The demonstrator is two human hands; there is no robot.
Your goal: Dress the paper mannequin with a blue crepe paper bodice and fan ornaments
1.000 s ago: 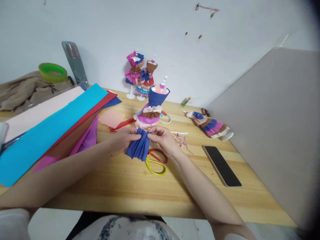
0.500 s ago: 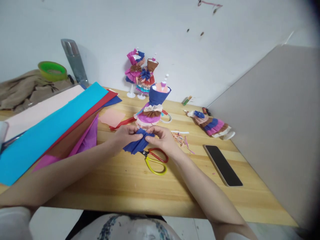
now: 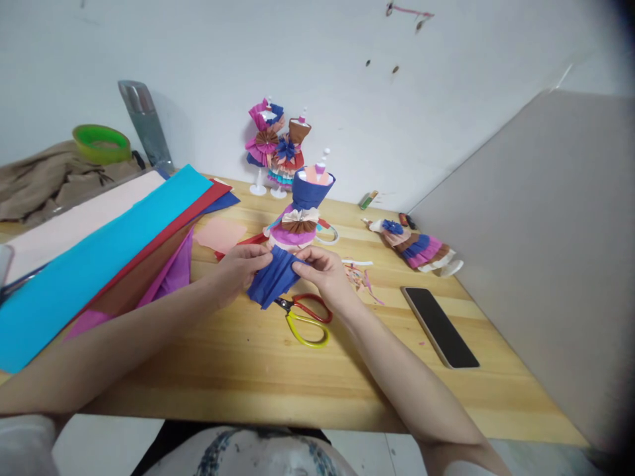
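Observation:
A pleated piece of dark blue crepe paper (image 3: 274, 277) is stretched between both hands above the table. My left hand (image 3: 243, 268) pinches its upper left edge, and my right hand (image 3: 322, 272) grips the right edge between thumb and fingers. Just below the paper lie scissors (image 3: 308, 318) with one red and one yellow handle; their blades are mostly hidden under it. Right behind the hands stands a small dress form (image 3: 312, 192) with a blue bodice, a white and brown fan bow and a pink-purple skirt.
Long paper sheets (image 3: 124, 241) in several colours spread across the left. Two more dressed forms (image 3: 275, 149) stand by the wall; another dressed form (image 3: 417, 248) lies at right. A phone (image 3: 440, 327), paper scraps (image 3: 361, 277), a tape roll (image 3: 328, 231) and a bottle (image 3: 145, 122) are around.
The hands have moved slightly apart, and the blue paper between them now shows more of its pleated face. The other things stay in place, with a slight shift of the view.

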